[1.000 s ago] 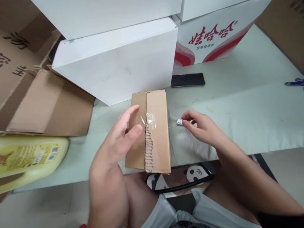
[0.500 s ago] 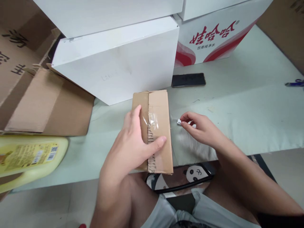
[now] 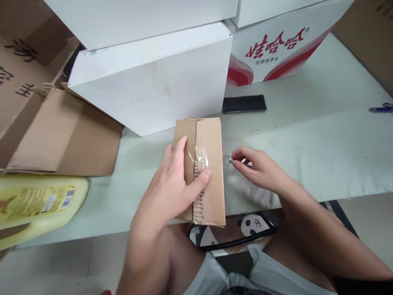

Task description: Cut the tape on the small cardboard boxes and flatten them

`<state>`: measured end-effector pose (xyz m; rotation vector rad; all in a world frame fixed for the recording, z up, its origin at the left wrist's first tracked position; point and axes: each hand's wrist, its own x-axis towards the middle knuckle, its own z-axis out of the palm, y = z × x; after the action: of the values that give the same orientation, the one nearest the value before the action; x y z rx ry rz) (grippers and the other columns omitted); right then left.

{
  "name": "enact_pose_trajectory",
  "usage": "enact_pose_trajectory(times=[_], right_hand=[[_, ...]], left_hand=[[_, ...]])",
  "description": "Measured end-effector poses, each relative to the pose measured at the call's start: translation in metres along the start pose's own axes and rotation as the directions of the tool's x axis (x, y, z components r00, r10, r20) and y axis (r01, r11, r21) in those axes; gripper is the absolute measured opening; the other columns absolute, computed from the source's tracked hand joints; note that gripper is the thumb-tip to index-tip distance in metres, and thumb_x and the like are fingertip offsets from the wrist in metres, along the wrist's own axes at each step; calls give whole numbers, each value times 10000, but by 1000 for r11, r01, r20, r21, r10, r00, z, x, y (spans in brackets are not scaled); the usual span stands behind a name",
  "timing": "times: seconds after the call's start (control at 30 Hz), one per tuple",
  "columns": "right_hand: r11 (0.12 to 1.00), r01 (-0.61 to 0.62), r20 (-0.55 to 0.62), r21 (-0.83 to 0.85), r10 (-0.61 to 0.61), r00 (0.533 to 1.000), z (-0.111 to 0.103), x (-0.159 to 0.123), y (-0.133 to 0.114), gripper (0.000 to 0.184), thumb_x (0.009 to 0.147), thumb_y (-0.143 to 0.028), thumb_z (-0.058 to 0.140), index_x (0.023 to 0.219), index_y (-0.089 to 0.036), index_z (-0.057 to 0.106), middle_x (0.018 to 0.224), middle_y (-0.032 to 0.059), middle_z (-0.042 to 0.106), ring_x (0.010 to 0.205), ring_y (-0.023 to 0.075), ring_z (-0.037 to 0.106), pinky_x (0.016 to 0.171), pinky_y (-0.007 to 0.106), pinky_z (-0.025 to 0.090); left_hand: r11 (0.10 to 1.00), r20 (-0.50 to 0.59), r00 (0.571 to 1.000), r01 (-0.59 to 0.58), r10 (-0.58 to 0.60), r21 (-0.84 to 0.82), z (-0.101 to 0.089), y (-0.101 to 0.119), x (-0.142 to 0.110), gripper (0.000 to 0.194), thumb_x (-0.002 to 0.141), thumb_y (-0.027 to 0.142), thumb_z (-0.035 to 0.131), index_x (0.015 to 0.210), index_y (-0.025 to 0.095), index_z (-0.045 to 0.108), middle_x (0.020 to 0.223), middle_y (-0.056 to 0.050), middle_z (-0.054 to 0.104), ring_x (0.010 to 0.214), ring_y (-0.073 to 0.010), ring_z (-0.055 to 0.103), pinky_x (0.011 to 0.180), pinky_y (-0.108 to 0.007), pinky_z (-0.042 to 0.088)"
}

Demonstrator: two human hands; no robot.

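Note:
A small cardboard box (image 3: 211,143) lies at the front of the cloth-covered table. Its seam shows torn, ridged corrugation and a scrap of clear tape (image 3: 202,158). My left hand (image 3: 175,180) holds the box from the left, the thumb across the top face and the fingers along the far left part. Just right of the box, apart from it, my right hand (image 3: 251,166) pinches a small white piece (image 3: 231,158) between thumb and fingertips. Most of that piece is hidden by the fingers, so its kind cannot be made out.
A black phone (image 3: 244,104) lies beyond my right hand. White cartons (image 3: 153,90) stand stacked at the back. At left are an open brown carton (image 3: 89,139) and a yellow jug (image 3: 76,196). Blue-handled scissors (image 3: 382,109) lie at the far right edge.
The box and my left hand have shifted slightly to the right. My right hand has hardly moved, and its fingers now cover more of the white piece.

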<state>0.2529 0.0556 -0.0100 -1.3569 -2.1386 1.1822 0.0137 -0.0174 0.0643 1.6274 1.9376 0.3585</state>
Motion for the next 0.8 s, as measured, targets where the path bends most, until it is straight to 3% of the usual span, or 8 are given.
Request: enact_pose_trajectory(times=[0.2,0.43,0.57,0.7,0.8], right_hand=[[997,27,67,-71,-22,998,6,0,3,192,956,-360,546,1014,-213,656,977,86,789,866,236,726,732,347,533],[980,68,269,-187,-15,963,27,-1,1,184,973,-265,486,1068,-197,628,1105,135,782,952,293,734,809,394,529],[979,65,285,-196,-7,959,28,-1,2,171,963,-244,492,1069,-196,617,1164,150,777,1006,319,735,831,408,527],[985,59,282,-160,-12,959,26,0,1,207,953,-239,530,1128,-201,634,1103,120,787,939,288,735,786,378,529],[986,68,266,-153,-25,964,25,0,0,222,945,-228,555,1146,-214,648,1078,101,797,908,273,734,752,357,522]], left_hand=[[999,-30,999,-33,32,-15,3,0,1,960,890,728,526,1649,205,255,1700,-195,352,1464,-466,488,1111,-651,518],[997,-57,995,-79,77,-26,9,1,3,910,883,677,549,1629,218,303,1663,-182,395,1437,-454,509,1060,-614,558],[995,-72,993,-92,89,-36,10,0,3,898,884,693,563,1622,239,328,1635,-166,421,1436,-453,504,1063,-614,558],[997,-64,996,-67,65,-26,10,0,2,903,880,680,583,1625,247,315,1643,-166,400,1443,-461,490,1094,-647,539],[997,-50,996,-76,76,-6,11,1,0,953,851,715,643,1643,334,274,1697,-136,311,1441,-476,486,1091,-669,540]])
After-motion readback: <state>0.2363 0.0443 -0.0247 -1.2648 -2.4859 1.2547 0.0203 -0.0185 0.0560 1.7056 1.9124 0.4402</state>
